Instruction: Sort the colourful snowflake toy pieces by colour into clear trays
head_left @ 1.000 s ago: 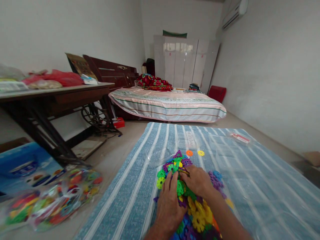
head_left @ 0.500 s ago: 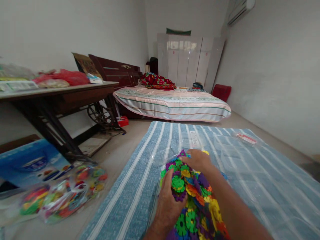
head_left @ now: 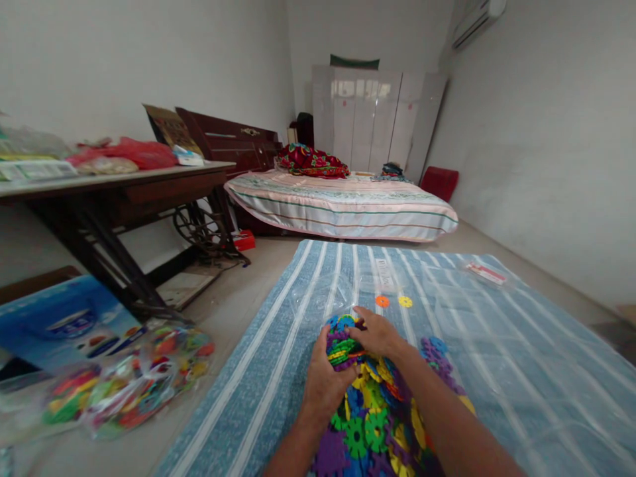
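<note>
A heap of colourful plastic snowflake discs (head_left: 375, 430) lies on the blue striped cloth (head_left: 258, 371), close to my body. My left hand (head_left: 325, 384) curls around the left side of a bunch of discs at the heap's far end. From above and the right, my right hand (head_left: 380, 333) closes its fingers on the same bunch. Purple, green, blue and yellow discs show between the two hands. Farther off lie a loose orange disc (head_left: 382, 301) and a yellow disc (head_left: 405, 302). Right of my right forearm are several purple discs (head_left: 437, 358).
Clear plastic packaging (head_left: 320, 295) lies beyond my hands, with more clear plastic at right beside a red-and-white packet (head_left: 485, 273). Bags of colourful pieces (head_left: 134, 391) sit on the floor at left, near a sewing-machine table (head_left: 149, 175). A bed (head_left: 342, 209) stands behind.
My hands have drawn slightly nearer and closed together around a bunch of discs. The loose orange and yellow discs, and the purple ones at right, show more fully now.
</note>
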The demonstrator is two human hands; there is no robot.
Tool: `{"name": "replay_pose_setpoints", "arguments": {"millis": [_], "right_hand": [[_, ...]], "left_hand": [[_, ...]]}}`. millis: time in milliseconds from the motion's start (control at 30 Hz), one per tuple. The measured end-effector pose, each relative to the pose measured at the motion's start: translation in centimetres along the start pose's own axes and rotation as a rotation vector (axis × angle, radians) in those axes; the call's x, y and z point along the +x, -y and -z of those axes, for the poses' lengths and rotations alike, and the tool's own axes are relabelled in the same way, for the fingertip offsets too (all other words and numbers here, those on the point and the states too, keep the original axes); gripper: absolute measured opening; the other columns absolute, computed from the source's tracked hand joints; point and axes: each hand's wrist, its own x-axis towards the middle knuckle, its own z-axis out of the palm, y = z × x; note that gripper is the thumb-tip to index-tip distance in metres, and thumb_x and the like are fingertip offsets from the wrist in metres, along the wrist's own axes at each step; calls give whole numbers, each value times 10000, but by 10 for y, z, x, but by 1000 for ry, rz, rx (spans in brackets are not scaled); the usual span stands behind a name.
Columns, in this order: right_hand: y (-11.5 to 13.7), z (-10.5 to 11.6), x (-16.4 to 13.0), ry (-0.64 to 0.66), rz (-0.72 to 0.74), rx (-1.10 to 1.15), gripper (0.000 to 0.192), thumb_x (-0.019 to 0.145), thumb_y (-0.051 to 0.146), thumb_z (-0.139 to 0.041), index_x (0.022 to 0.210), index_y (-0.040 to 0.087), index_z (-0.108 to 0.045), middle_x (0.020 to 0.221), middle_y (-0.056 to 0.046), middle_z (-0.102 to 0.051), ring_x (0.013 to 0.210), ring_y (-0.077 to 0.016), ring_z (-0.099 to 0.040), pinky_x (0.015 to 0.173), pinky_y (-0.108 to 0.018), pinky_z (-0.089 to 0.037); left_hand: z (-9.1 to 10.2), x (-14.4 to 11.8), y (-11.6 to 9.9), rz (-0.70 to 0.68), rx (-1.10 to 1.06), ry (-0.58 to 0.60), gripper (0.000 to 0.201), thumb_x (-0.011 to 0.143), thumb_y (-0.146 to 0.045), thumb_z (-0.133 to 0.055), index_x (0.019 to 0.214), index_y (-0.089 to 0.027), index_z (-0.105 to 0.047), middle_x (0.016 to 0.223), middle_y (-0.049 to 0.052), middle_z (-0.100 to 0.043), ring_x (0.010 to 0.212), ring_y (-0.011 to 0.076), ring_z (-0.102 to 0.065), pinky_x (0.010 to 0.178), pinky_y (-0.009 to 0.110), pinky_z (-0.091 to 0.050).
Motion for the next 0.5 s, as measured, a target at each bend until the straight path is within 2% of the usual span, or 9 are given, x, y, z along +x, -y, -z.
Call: {"name": "replay_pose_setpoints", "arguments": {"millis": [67,133,200,367,500], "right_hand": [[2,3,-9,1,8,100,476,717,439,-595,1126,196,-606,913,-36,-680,850,-196,-615,777,-306,-445],[3,5,-19,-9,0,205,343,731,461,-559,901,185,-673,757,-7,-665,730,-174,-604,683,-280,-453],[3,5,-29,-42,-33,311,367,764,503,-490,754,180,-664,666,3,-636,644,-157,-581,610,-264,-449],[-4,7,-53,-206,-169,512,487,826,550,-316,840,184,-637,623,6,-610,530,-139,-539,518,-257,-439],[-11,19,-70,-342,-178,496,417,772,546,-414,706,188,-617,645,-6,-603,601,-158,-537,588,-277,-440]], "left_hand": [[0,3,-2,2,-87,29,813,611,-193,-674,1341,-179,-317,1319,98,-498,1134,222,-539,952,353,-435],[-3,6,-7,6,-151,70,809,607,-168,-674,1339,-203,-330,1312,81,-510,1099,206,-562,920,329,-454],[-8,11,-14,14,-150,101,814,595,-154,-682,1335,-210,-349,1283,70,-533,1074,202,-574,911,324,-458],[-26,26,-44,6,-64,192,872,538,-154,-727,1341,-169,-386,1245,86,-547,1115,233,-534,957,358,-413],[-33,39,-71,-27,-57,380,880,550,-252,-762,1350,-180,-401,1269,103,-545,1149,257,-509,940,342,-416]]}}
